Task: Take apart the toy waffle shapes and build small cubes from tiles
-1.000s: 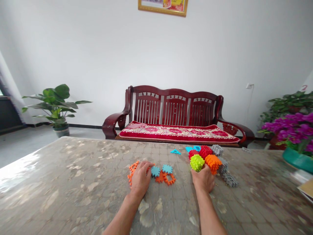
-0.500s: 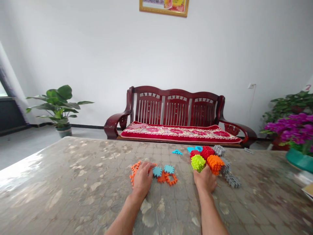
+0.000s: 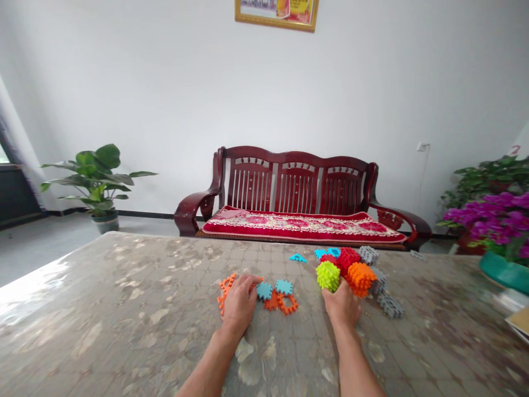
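Right hand grasps the lime block at its eleven o'clock, and a stray knuckle could knock the orange block at one, while the left hand, grip impossible to tell, meets a teal piece at three.

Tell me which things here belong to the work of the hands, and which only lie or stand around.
Work:
Lime-green knobbly plastic block, in the right hand
Flat orange toothed pieces, around the left hand
Flat pale-blue toothed squares
Probably the orange knobbly block and grey toothed pieces

Around:
Dark-red wooden bench
Green potted plant
Purple potted flowers
Gold-framed picture
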A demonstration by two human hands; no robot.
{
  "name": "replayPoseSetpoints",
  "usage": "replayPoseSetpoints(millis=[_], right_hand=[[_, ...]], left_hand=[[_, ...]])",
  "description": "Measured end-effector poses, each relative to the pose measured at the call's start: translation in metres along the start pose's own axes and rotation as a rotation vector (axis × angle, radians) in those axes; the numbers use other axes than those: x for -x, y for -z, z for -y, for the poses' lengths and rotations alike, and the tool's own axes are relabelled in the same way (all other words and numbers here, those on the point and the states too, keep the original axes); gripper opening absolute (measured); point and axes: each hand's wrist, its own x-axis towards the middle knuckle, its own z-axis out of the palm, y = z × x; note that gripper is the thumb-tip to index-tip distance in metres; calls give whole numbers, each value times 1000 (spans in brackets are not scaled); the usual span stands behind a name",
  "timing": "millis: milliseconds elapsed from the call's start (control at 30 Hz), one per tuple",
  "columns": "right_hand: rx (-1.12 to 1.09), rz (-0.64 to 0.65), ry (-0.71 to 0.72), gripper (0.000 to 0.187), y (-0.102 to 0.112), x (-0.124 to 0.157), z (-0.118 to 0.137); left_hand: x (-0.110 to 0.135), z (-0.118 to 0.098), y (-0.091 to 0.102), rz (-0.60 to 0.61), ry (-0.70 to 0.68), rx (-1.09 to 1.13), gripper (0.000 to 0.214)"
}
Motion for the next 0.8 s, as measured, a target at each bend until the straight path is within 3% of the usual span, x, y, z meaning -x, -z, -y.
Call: replayPoseSetpoints(millis=[167, 300, 467, 667, 800], right_hand=[[-124, -10, 95, 53, -10, -1, -1], [-397, -49, 231, 57, -23, 1, 1], [-654, -91, 447, 54, -32, 17, 22], [-741, 15, 687, 53, -31, 54, 54], [-744, 59, 734, 54, -31, 65, 62]], left_hand=[[-1, 0, 0, 17, 9, -3, 26], [-1, -3, 1, -11, 44, -1, 25], [1, -9, 1, -53, 58, 58, 37], [7, -17, -5, 53, -24, 82, 80], [7, -18, -7, 80, -47, 88, 71]])
